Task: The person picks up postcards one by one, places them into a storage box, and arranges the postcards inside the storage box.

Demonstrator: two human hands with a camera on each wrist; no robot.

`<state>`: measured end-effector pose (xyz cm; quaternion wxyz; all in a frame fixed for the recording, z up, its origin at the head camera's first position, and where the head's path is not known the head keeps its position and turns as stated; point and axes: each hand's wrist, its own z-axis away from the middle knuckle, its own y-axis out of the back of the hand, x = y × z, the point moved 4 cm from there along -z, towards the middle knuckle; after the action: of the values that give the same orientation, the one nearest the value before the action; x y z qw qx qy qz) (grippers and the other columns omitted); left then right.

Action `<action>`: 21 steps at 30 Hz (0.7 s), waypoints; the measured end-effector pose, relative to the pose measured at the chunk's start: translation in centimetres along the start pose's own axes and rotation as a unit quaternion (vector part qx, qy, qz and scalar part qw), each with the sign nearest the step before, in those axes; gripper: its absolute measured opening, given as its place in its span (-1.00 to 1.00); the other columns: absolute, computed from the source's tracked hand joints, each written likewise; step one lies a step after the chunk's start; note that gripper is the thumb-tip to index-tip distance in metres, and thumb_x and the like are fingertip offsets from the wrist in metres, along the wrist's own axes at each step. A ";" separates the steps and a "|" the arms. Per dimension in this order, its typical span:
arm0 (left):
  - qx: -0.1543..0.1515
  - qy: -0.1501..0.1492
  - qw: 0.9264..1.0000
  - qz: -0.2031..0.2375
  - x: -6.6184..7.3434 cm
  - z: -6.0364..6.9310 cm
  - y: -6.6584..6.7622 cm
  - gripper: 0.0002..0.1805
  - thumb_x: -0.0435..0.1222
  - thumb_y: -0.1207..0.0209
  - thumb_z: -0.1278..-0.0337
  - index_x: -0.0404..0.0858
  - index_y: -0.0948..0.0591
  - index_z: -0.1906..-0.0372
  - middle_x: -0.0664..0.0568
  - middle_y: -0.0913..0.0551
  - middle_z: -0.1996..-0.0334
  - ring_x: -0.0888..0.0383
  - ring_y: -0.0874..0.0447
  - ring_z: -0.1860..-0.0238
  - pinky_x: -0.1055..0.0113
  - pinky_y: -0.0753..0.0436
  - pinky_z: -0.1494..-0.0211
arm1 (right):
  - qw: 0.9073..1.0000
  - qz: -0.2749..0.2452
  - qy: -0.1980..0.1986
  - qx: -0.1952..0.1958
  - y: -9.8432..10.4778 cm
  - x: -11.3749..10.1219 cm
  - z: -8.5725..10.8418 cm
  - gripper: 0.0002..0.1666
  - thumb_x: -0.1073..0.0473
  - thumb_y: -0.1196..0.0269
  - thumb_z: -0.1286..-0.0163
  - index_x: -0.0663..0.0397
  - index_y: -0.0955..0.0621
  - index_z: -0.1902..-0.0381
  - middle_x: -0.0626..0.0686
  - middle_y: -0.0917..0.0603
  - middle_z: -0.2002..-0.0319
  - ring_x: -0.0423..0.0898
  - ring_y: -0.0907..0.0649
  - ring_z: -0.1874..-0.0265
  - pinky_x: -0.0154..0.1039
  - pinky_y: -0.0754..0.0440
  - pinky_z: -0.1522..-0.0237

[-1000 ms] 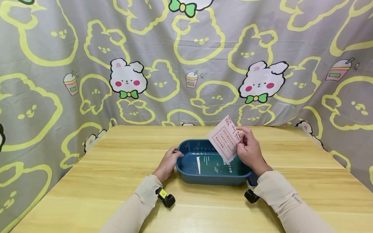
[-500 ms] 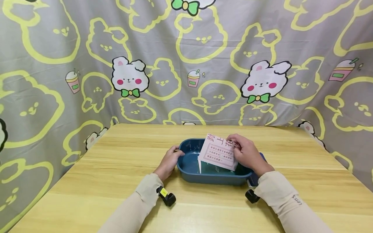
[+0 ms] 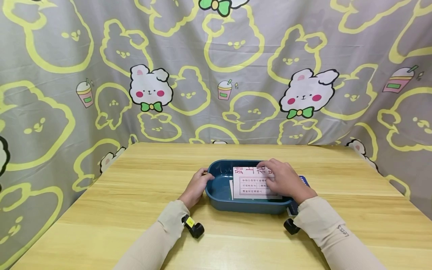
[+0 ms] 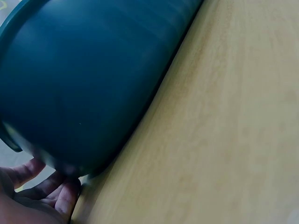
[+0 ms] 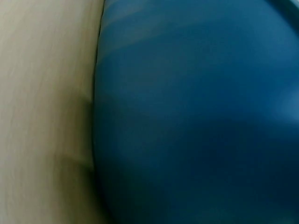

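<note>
A dark teal oval plastic tub (image 3: 246, 207) stands on the wooden table. My left hand (image 3: 197, 186) grips its left end, thumb over the rim and fingers against the outer wall, as the left wrist view also shows. Inside the tub a pale pink booklet (image 3: 249, 187) with red lettering lies nearly flat over a green-covered book, of which only a white edge (image 3: 231, 189) and slivers show. Over the booklet's right part is my right hand (image 3: 287, 182), its fingers extended and spread from the thumb. The tub wall (image 5: 196, 93) fills most of the right wrist view.
Beside the tub's right end a dark blue book (image 3: 293, 208) lies partly hidden under my right wrist. A grey patterned curtain (image 3: 189, 86) hangs behind the table (image 3: 101, 221).
My right hand has lowered the booklet from a tilted position above the tub and turned it square, flat inside. Its fingers have spread. The left hand stays on the rim.
</note>
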<state>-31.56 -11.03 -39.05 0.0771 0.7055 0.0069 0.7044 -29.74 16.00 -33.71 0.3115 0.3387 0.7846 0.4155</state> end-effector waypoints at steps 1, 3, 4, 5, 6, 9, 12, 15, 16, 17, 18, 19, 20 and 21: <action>0.000 -0.001 1.000 0.000 0.0 0.0 0.0 -0.57 -0.33 -0.01 -0.23 -0.40 -0.42 -0.18 -0.21 -0.44 -0.15 -0.11 -0.36 -0.17 -0.05 -0.31 -0.29 | 1.000 0.005 0.001 -0.005 0.0 0.0 0.0 -0.53 0.31 -0.26 -0.10 0.00 -0.60 -0.03 0.08 -0.62 0.08 0.04 -0.59 0.16 0.03 -0.46 0.13; 0.000 -0.002 1.000 -0.001 0.1 0.1 -0.1 -0.58 -0.33 -0.01 -0.23 -0.39 -0.42 -0.17 -0.21 -0.44 -0.15 -0.11 -0.36 -0.17 -0.05 -0.31 -0.29 | 1.000 0.017 0.006 -0.014 -0.1 -0.1 0.0 -0.49 0.29 -0.29 -0.08 0.01 -0.60 -0.07 0.08 -0.61 0.08 0.05 -0.59 0.12 0.00 -0.42 0.17; 0.000 -0.003 1.000 0.000 0.1 0.1 -0.1 -0.58 -0.33 -0.01 -0.23 -0.39 -0.42 -0.17 -0.21 -0.45 -0.15 -0.11 -0.36 -0.17 -0.05 -0.31 -0.29 | 0.999 0.025 0.008 -0.020 -0.2 -0.1 0.0 -0.46 0.27 -0.31 -0.07 0.00 -0.60 -0.09 0.08 -0.60 0.08 0.04 -0.59 0.12 -0.02 -0.40 0.19; -0.001 -0.003 1.000 -0.001 0.2 0.1 -0.1 -0.58 -0.33 -0.01 -0.22 -0.39 -0.42 -0.16 -0.21 -0.45 -0.14 -0.11 -0.36 -0.17 -0.05 -0.31 -0.29 | 0.999 0.034 0.011 -0.026 -0.2 -0.1 0.0 -0.44 0.25 -0.32 -0.06 0.00 -0.59 -0.11 0.08 -0.59 0.08 0.04 -0.59 0.12 -0.03 -0.38 0.20; -0.001 -0.003 1.000 -0.001 0.2 0.1 -0.1 -0.59 -0.33 -0.01 -0.22 -0.39 -0.42 -0.16 -0.21 -0.45 -0.14 -0.11 -0.36 -0.17 -0.05 -0.31 -0.29 | 0.999 0.042 0.014 -0.031 -0.3 -0.1 0.1 -0.42 0.23 -0.34 -0.05 -0.01 -0.59 -0.12 0.07 -0.58 0.08 0.04 -0.58 0.12 -0.04 -0.36 0.20; 0.000 -0.004 1.000 -0.003 0.3 0.2 -0.1 -0.59 -0.33 -0.01 -0.22 -0.39 -0.43 -0.15 -0.21 -0.45 -0.14 -0.11 -0.37 -0.17 -0.05 -0.31 -0.29 | 0.997 0.065 0.019 -0.045 -0.5 -0.1 0.1 -0.35 0.18 -0.37 -0.02 -0.03 -0.57 -0.17 0.07 -0.56 0.07 0.03 -0.55 0.10 -0.04 -0.32 0.20; 0.002 -0.002 1.000 -0.003 0.4 0.3 -0.1 -0.59 -0.33 -0.01 -0.21 -0.38 -0.44 -0.15 -0.21 -0.45 -0.14 -0.11 -0.37 -0.17 -0.03 -0.32 -0.29 | 0.995 0.081 0.019 -0.054 -0.6 -0.2 0.0 -0.30 0.16 -0.39 0.01 -0.05 -0.57 -0.19 0.08 -0.54 0.05 0.03 -0.52 0.08 -0.02 -0.30 0.18; 0.004 -0.002 1.000 -0.003 0.4 0.3 -0.1 -0.60 -0.33 -0.01 -0.21 -0.38 -0.44 -0.14 -0.21 -0.45 -0.14 -0.11 -0.38 -0.15 -0.02 -0.33 -0.28 | 0.994 0.091 0.018 -0.062 -0.7 -0.3 0.0 -0.26 0.13 -0.41 0.02 -0.06 -0.56 -0.22 0.09 -0.53 0.03 0.03 -0.50 0.06 0.00 -0.28 0.18; 0.003 -0.002 1.000 -0.003 0.4 0.3 -0.1 -0.60 -0.33 -0.01 -0.21 -0.39 -0.44 -0.14 -0.21 -0.45 -0.14 -0.11 -0.38 -0.15 -0.02 -0.34 -0.27 | 0.993 0.094 0.018 -0.065 -0.7 -0.3 0.0 -0.25 0.12 -0.42 0.02 -0.05 -0.56 -0.23 0.09 -0.53 0.02 0.04 -0.50 0.05 0.00 -0.28 0.17; 0.003 -0.002 1.000 -0.003 0.4 0.3 -0.1 -0.60 -0.34 -0.01 -0.21 -0.39 -0.44 -0.14 -0.22 -0.45 -0.13 -0.11 -0.39 -0.14 -0.02 -0.34 -0.27 | 0.993 0.097 0.018 -0.067 -0.7 -0.4 0.1 -0.24 0.11 -0.43 0.02 -0.04 -0.56 -0.24 0.10 -0.53 0.00 0.04 -0.50 0.03 0.01 -0.28 0.17; 0.002 -0.004 1.000 -0.005 0.3 0.3 -0.1 -0.60 -0.34 -0.01 -0.22 -0.40 -0.44 -0.14 -0.22 -0.45 -0.13 -0.11 -0.39 -0.13 -0.02 -0.35 -0.26 | 0.992 0.099 0.018 -0.070 -0.7 -0.4 0.1 -0.23 0.10 -0.43 0.02 -0.03 -0.55 -0.24 0.10 -0.53 -0.02 0.04 -0.50 0.01 0.01 -0.28 0.16; 0.002 -0.004 1.000 -0.005 0.3 0.3 -0.1 -0.60 -0.34 -0.01 -0.22 -0.40 -0.44 -0.14 -0.22 -0.45 -0.12 -0.11 -0.40 -0.13 -0.02 -0.36 -0.25 | 0.992 0.100 0.019 -0.073 -0.7 -0.4 0.1 -0.22 0.09 -0.44 0.02 -0.03 -0.55 -0.25 0.10 -0.53 -0.03 0.05 -0.49 -0.01 0.02 -0.28 0.15; 0.003 -0.003 1.000 -0.006 0.3 0.3 -0.1 -0.60 -0.33 -0.01 -0.22 -0.40 -0.44 -0.14 -0.22 -0.45 -0.12 -0.11 -0.40 -0.13 -0.02 -0.36 -0.26 | 0.992 0.100 0.019 -0.075 -0.8 -0.5 0.0 -0.22 0.08 -0.45 0.02 -0.02 -0.55 -0.25 0.11 -0.53 -0.05 0.05 -0.49 -0.03 0.02 -0.28 0.14; 0.003 -0.002 1.000 -0.006 0.3 0.3 0.0 -0.60 -0.33 -0.01 -0.22 -0.39 -0.44 -0.14 -0.22 -0.45 -0.12 -0.11 -0.39 -0.13 -0.02 -0.35 -0.26 | 0.992 0.101 0.021 -0.077 -0.8 -0.5 0.0 -0.21 0.07 -0.45 0.02 -0.01 -0.55 -0.25 0.11 -0.53 -0.06 0.05 -0.49 -0.05 0.03 -0.28 0.13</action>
<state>-31.29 -11.00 -38.77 0.0789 0.7068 0.0132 0.7028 -29.68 15.29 -34.32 0.2771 0.3823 0.7181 0.5112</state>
